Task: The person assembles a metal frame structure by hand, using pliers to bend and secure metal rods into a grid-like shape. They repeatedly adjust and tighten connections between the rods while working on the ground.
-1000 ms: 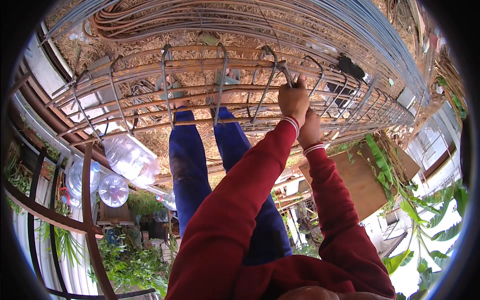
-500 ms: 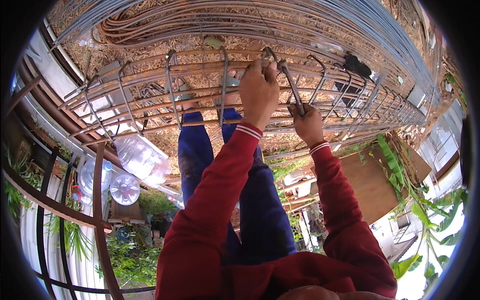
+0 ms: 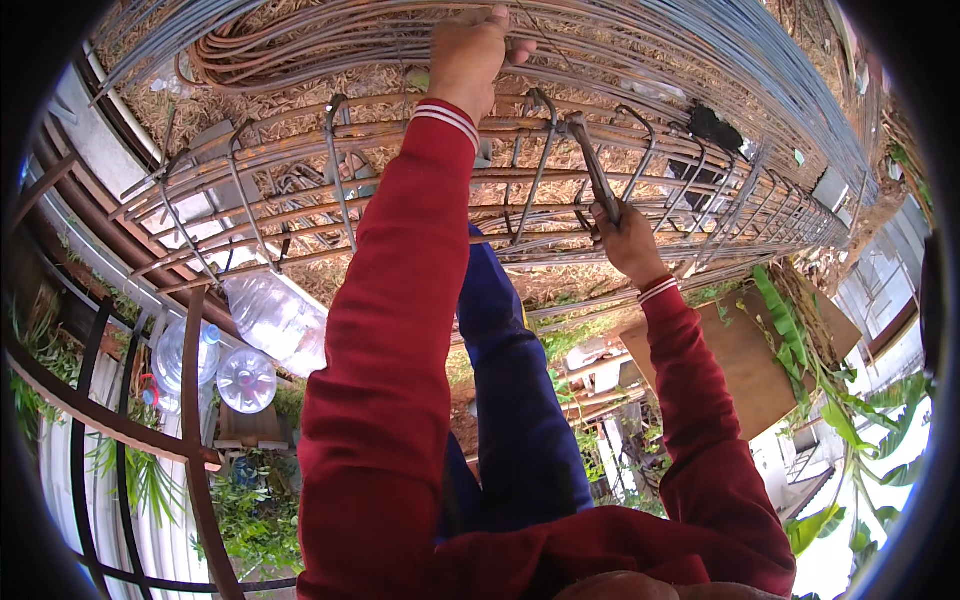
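**Hands split across the rebar cage**

Here the left hand reaches far up past the rebar cage, its fingers closed around strands in the bundle of thin grey wires that arcs over the top. The right hand sits lower and to the right, clenched on the handles of a pair of pliers. The tool's long axis runs up and slightly left from that grip, its nose meeting a rusty longitudinal bar beside a bent stirrup. So the joint lies just above the right hand, while the left is well apart from it, higher and leftward. The cage's bars run left to right, with stirrups crossing them at intervals. Open gaps between stirrups leave room on either side of the pliers. Plastic bottles lie below left, a brown board below right.
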Action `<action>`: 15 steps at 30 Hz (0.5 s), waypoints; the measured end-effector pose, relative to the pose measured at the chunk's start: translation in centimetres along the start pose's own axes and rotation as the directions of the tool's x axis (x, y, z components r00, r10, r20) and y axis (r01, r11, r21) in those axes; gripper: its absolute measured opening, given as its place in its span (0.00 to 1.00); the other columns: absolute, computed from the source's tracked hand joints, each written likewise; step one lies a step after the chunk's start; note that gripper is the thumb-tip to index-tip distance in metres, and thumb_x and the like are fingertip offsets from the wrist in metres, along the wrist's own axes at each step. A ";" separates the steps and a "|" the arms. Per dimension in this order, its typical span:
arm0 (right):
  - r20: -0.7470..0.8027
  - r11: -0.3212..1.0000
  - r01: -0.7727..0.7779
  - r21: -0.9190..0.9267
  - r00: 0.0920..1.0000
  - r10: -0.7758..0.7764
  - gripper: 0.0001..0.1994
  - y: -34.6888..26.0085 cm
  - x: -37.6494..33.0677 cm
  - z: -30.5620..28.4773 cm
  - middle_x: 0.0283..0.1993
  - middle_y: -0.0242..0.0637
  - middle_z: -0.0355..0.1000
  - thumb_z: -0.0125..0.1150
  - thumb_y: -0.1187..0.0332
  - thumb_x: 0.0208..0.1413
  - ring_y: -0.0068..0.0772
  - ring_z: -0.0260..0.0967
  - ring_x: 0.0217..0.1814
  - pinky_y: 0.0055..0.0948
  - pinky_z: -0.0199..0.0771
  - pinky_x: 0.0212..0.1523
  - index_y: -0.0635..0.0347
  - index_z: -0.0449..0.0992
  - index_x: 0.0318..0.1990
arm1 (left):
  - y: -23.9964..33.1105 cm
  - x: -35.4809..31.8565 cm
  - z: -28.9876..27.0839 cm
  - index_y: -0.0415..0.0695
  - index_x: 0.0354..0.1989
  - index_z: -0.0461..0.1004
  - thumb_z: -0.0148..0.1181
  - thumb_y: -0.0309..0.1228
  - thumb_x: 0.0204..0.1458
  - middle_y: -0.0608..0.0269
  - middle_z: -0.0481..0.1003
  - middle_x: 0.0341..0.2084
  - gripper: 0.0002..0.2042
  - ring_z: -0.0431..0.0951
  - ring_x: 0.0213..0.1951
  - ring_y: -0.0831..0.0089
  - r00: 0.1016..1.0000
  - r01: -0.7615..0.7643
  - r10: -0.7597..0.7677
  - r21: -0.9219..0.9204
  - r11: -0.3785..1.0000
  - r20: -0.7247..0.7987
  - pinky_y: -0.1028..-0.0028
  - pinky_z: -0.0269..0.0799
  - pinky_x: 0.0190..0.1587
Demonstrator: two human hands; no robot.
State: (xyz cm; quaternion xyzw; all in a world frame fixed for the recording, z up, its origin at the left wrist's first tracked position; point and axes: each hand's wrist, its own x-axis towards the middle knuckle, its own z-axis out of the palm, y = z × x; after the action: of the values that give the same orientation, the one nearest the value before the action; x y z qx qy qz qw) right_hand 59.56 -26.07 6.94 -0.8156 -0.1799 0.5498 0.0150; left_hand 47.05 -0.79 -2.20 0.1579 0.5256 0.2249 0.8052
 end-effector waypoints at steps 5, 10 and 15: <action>-0.199 0.881 0.076 -0.467 0.962 -0.189 0.10 -1.1 -1.7 -2.7 0.29 0.54 0.75 0.50 0.63 0.65 0.63 0.74 0.34 0.54 0.69 0.34 0.61 0.70 0.45 | -2.9 -7.9 -1.2 0.34 0.43 0.75 0.51 0.31 0.65 0.59 0.79 0.30 0.12 0.75 0.24 0.77 0.997 0.006 0.009 0.202 0.979 -0.073 0.79 0.72 0.26; -0.084 0.850 0.256 -0.460 0.941 -0.328 0.12 -2.8 -4.6 -4.7 0.29 0.60 0.72 0.50 0.79 0.57 0.69 0.71 0.34 0.59 0.67 0.33 0.59 0.61 0.47 | -8.9 -15.3 1.3 0.32 0.44 0.76 0.58 0.42 0.62 0.62 0.78 0.30 0.20 0.77 0.30 0.78 0.939 0.272 -0.311 0.237 0.933 0.146 0.76 0.74 0.29; -0.132 0.591 0.111 -0.799 0.927 -0.351 0.10 -4.0 -5.4 -4.8 0.41 0.53 0.69 0.52 0.78 0.55 0.59 0.71 0.43 0.53 0.69 0.40 0.62 0.62 0.44 | -12.8 -15.8 6.0 0.37 0.39 0.76 0.56 0.39 0.64 0.64 0.78 0.31 0.15 0.75 0.32 0.79 0.948 0.306 -0.280 -0.183 0.934 0.154 0.75 0.73 0.36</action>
State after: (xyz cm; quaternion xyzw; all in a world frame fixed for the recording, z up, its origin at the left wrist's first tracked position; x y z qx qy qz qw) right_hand 61.03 -23.21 14.56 -0.7779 -0.5012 0.2912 -0.2424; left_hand 49.58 -20.13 6.12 0.0079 0.4658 0.1448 0.8729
